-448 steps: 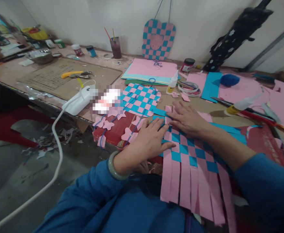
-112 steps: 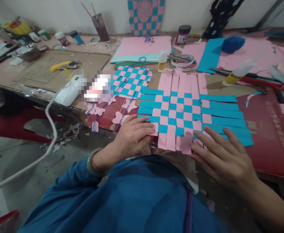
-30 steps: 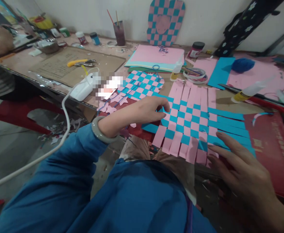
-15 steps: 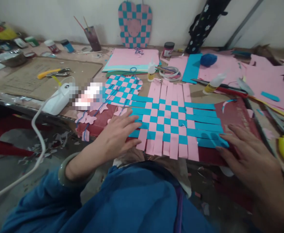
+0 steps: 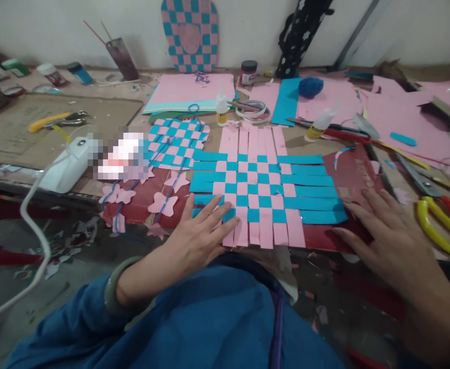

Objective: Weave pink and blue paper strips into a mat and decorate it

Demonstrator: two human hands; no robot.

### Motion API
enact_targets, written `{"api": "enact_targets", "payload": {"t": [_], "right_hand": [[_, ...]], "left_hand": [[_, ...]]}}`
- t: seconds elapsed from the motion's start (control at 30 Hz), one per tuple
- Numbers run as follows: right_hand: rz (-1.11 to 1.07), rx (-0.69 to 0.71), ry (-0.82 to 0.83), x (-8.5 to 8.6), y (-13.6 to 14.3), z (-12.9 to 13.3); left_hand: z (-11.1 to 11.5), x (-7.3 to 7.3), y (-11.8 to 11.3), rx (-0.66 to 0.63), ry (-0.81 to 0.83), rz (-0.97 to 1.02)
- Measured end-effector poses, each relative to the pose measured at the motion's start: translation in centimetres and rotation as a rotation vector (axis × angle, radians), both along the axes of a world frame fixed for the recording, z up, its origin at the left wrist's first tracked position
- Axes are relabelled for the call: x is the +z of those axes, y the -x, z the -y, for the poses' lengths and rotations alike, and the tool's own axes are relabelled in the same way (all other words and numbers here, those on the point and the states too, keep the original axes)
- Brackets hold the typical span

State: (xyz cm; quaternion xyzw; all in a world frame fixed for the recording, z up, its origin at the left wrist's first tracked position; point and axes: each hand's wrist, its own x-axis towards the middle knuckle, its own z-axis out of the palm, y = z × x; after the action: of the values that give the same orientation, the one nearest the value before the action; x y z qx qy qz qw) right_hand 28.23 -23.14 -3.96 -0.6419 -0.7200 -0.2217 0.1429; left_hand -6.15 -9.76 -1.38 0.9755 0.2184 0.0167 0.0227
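A mat of interlaced pink and blue paper strips [image 5: 253, 179] lies at the table's front edge, its loose strip ends sticking out on all sides. My left hand [image 5: 194, 230] rests with fingers spread over the mat's lower left corner. At the right, my right hand [image 5: 393, 241] is open beside the blue strip ends, its fingers over the dark red board [image 5: 353, 179]. Neither hand holds anything. Left of the mat is a smaller woven checkered piece [image 5: 178, 143] with blue cord across it, near pink paper butterfly and star shapes [image 5: 163, 204].
Glue bottles [image 5: 222, 108] and a roll of bands [image 5: 252, 110] stand behind the mat. Yellow-handled scissors [image 5: 434, 230] lie at the right. A white device [image 5: 69, 164] with a cable and pliers [image 5: 51, 121] are at the left. A checkered cutout [image 5: 190, 36] leans on the wall.
The view has shifted, so the table things appear further left. My left hand has moved down and right relative to the mat, onto its lower left strips. My right hand is slightly off the blue ends.
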Motion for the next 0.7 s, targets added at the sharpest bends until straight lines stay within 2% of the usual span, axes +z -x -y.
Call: {"api": "enact_targets", "payload": {"t": [0.27,0.43,0.7], "right_hand": [[0.002,-0.049,0.040,-0.1,-1.6,0.2],[-0.056,0.014,0.025,0.1,-1.3,0.2],[-0.098,0.125,-0.008,0.2,-0.3,-0.5]], "left_hand": [[-0.8,-0.5,-0.4,-0.078,-0.013,0.054],[-1.5,0.3,-0.4,-0.086,0.115,0.158],[-2.5,1.6,-0.1,-0.008,0.290,0.312]]}}
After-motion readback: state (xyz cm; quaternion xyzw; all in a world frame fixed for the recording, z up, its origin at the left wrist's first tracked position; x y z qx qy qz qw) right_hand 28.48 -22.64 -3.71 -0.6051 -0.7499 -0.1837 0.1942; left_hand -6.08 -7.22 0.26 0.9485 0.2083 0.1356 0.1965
